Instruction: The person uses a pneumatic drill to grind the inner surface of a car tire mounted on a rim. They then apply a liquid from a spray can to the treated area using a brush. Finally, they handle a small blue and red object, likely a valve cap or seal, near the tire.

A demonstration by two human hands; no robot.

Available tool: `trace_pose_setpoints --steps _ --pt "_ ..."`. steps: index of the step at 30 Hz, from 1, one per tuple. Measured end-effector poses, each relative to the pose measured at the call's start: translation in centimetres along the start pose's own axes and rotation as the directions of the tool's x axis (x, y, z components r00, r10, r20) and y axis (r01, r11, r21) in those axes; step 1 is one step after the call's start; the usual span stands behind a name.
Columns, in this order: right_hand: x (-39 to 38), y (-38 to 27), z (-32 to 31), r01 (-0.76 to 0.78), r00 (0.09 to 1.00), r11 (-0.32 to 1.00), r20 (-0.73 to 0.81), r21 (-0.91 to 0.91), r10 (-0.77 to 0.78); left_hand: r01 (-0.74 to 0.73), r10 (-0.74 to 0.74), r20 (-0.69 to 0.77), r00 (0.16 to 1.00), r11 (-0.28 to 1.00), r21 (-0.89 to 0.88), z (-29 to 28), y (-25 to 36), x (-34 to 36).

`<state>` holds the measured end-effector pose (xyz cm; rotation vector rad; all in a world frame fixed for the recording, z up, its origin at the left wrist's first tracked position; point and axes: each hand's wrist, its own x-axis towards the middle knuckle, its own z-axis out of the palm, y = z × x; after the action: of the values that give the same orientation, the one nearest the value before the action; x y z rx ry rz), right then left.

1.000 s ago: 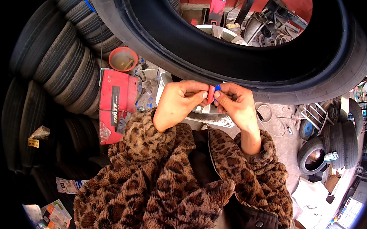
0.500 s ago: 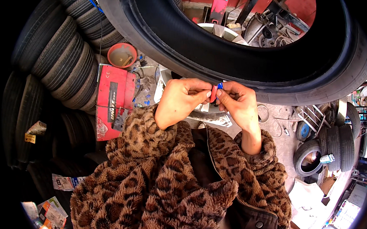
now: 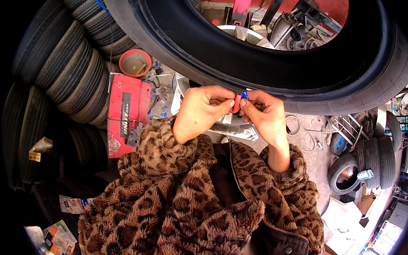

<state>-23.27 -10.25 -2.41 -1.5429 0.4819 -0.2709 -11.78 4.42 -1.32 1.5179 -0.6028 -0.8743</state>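
A small red tire patch [image 3: 237, 103] with blue backing film [image 3: 244, 94] is pinched between my two hands. My left hand [image 3: 201, 111] has its thumb and forefinger closed on the red part. My right hand [image 3: 266, 118] is closed too, its thumb and fingers gripping the blue-edged end. Just beyond them a large black tire [image 3: 303, 106] stands tilted with its hollow inside facing me. My fingers are close to its near sidewall; whether they touch it I cannot tell. Part of a pale wheel rim [image 3: 180, 90] shows behind my hands.
Stacked tires [image 3: 69, 69] rise on the left. A red metal box [image 3: 138, 96] and an orange bowl [image 3: 123, 62] sit on the floor beside them, near blue scraps [image 3: 164, 114]. At right are more tires [image 3: 371, 163] and a metal frame [image 3: 347, 130].
Both hands keep the same pinch on the patch, almost unmoved. The view has shifted very slightly, so the large tire appears a little higher and further left.
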Motion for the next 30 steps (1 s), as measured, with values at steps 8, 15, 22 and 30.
trace_pose_setpoints --steps 8,15,22,30 --pt "-0.1 0.2 -0.3 0.008 1.0 1.0 0.005 -0.002 -0.008 -0.03 0.03 0.003 1.0 1.0 -0.006 0.3 -0.4 0.3" --pt "-0.1 0.6 -0.3 0.008 0.999 0.999 0.033 0.038 -0.009 0.004 0.003 0.072 0.997 0.995 -0.098 -0.2 -1.0 0.6" --pt "-0.4 0.9 -0.1 0.027 1.0 0.995 0.01 0.097 -0.028 0.043 -0.029 0.064 0.998 0.973 -0.228 0.1 -2.3 1.5" --pt "-0.7 1.9 -3.9 0.172 0.961 0.98 -0.237 0.1 -0.144 -0.077 0.06 -0.129 0.99 0.989 -0.13 -1.8 -3.6 2.4"
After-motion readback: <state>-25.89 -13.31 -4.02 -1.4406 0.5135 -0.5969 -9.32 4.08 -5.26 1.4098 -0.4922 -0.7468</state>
